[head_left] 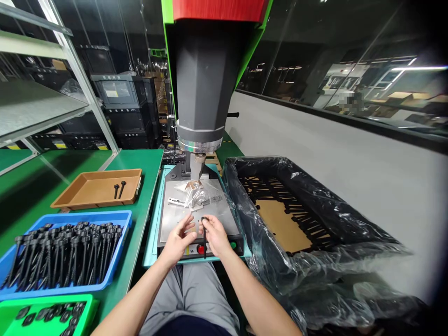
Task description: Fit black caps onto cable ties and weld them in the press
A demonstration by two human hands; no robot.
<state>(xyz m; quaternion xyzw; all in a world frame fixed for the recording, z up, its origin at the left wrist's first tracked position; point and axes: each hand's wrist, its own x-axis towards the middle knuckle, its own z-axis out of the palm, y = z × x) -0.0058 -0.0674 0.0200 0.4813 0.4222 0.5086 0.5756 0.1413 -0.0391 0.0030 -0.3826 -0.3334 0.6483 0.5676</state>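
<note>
My right hand [216, 234] pinches a long black screw-like part [204, 240] upright over the front of the press machine's metal plate [175, 214]. Close beside it on the left, my left hand [178, 240] has its fingers loosely spread and reaches toward the part's top end. Both hands hover above the machine's front panel with a red button [200, 249] and a green button [233, 244]. Behind them, crumpled clear plastic [196, 196] lies under the machine's horn [199, 168].
A blue bin [63, 254] full of several black screw parts sits at left, a green bin [45, 315] of small black caps below it. A brown tray [96, 189] holds two black parts. A box lined with black plastic [297, 219] holding finished parts stands at right.
</note>
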